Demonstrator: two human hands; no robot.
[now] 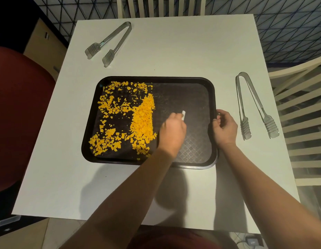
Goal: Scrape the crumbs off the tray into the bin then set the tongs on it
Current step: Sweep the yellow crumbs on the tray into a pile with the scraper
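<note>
White counter (174, 51) carries my dark tray (183, 97), orange crumbs (141, 121) heaped on its left half. My left hand (172, 132) pinches a small white scraper (183, 115) over the tray; my right hand (224, 127) grips the tray's right rim. Tongs (253, 105) lie right of the tray, another pair (109, 42) beyond its far-left corner.

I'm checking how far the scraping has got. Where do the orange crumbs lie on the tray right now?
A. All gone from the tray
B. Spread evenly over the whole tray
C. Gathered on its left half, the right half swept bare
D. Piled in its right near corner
C: the crumbs cover only the left half of the tray, while the right half shows bare dark surface.
</note>
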